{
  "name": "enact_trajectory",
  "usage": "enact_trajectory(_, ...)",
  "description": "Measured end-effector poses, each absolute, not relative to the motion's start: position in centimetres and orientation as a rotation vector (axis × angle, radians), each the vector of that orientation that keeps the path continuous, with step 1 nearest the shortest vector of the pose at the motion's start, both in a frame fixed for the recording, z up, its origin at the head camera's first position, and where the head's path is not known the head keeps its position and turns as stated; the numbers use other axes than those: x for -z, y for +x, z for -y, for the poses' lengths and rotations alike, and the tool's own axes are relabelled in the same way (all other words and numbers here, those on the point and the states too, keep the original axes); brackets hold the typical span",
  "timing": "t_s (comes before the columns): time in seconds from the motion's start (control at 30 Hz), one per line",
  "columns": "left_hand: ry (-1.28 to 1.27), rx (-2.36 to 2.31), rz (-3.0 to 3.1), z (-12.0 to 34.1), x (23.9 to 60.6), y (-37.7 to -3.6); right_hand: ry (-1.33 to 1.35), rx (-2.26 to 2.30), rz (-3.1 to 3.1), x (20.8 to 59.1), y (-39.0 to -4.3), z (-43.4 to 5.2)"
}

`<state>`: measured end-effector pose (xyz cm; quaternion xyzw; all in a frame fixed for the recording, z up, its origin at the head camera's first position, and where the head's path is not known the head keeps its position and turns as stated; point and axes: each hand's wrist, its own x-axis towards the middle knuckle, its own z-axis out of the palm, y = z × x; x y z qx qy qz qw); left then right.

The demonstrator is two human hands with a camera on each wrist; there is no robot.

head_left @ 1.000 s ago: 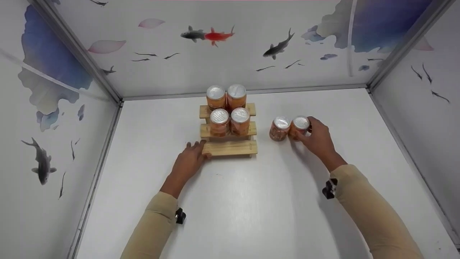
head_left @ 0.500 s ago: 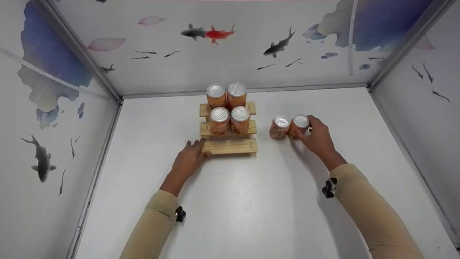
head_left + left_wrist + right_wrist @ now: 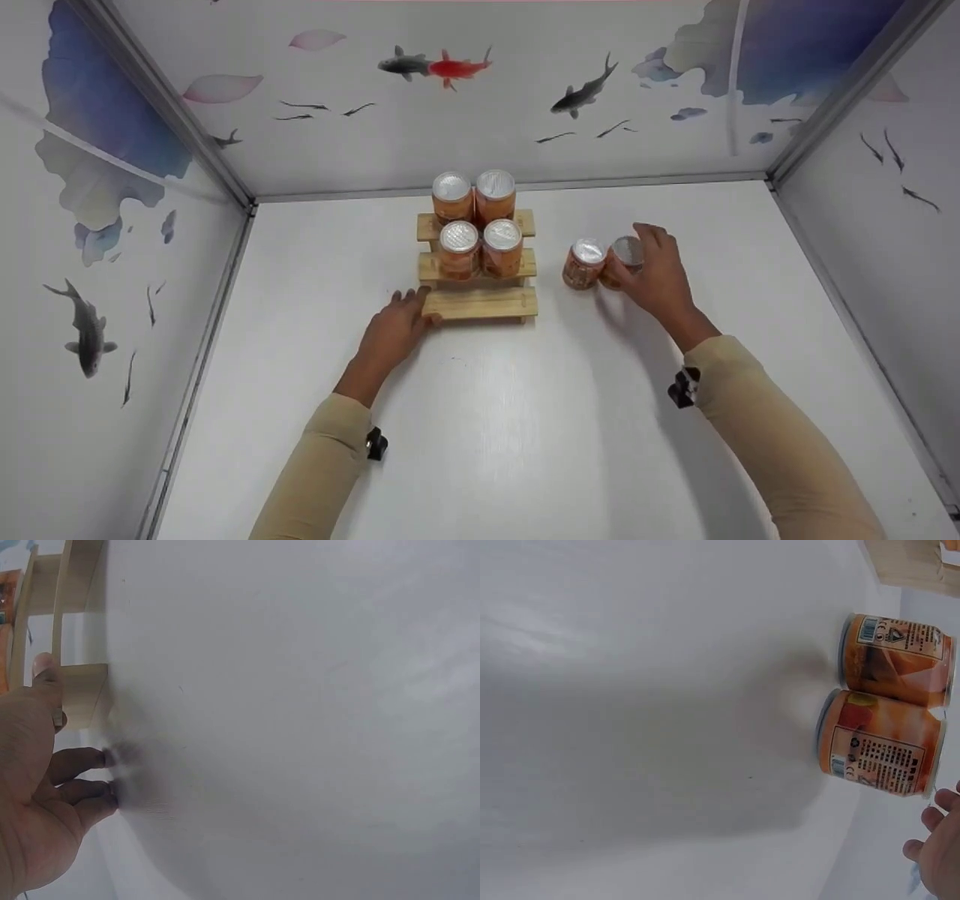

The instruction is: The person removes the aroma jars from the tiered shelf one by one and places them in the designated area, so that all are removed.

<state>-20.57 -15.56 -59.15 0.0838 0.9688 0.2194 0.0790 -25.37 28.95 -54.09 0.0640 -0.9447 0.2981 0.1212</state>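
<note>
A three-step wooden rack (image 3: 480, 303) stands mid-table. Two pairs of orange cans sit on it, on the top step (image 3: 474, 196) and the middle step (image 3: 481, 248); the bottom step is bare. Two more orange cans stand on the table to its right. My right hand (image 3: 651, 264) grips the right-hand can (image 3: 624, 259) (image 3: 881, 742) near its lid, and the can looks slightly tilted. The other can (image 3: 586, 263) (image 3: 896, 656) touches it. My left hand (image 3: 411, 309) (image 3: 75, 716) rests on the table, thumb against the bottom step's left end (image 3: 79, 686).
White walls printed with fish close the table (image 3: 487, 435) on the left, back and right. The rack sits near the back wall. Both sleeves reach in from the near edge.
The right hand's fingers have slid up over the right can's lid, and that can has tipped a little. The left hand and the rack stay put.
</note>
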Motion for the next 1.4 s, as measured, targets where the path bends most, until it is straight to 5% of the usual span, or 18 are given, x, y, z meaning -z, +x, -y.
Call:
enact_trajectory(0.93, 0.293, -0.636, -2.92, 15.8, 59.4, -21.0, 0.736, -0.905, 2.838, 49.6, -26.1, -16.6)
enact_trajectory(1.4, 0.278, -0.659, -2.911, 15.9, 59.3, -20.9, 0.695, -0.952, 2.847, 49.6, -26.5, -14.3)
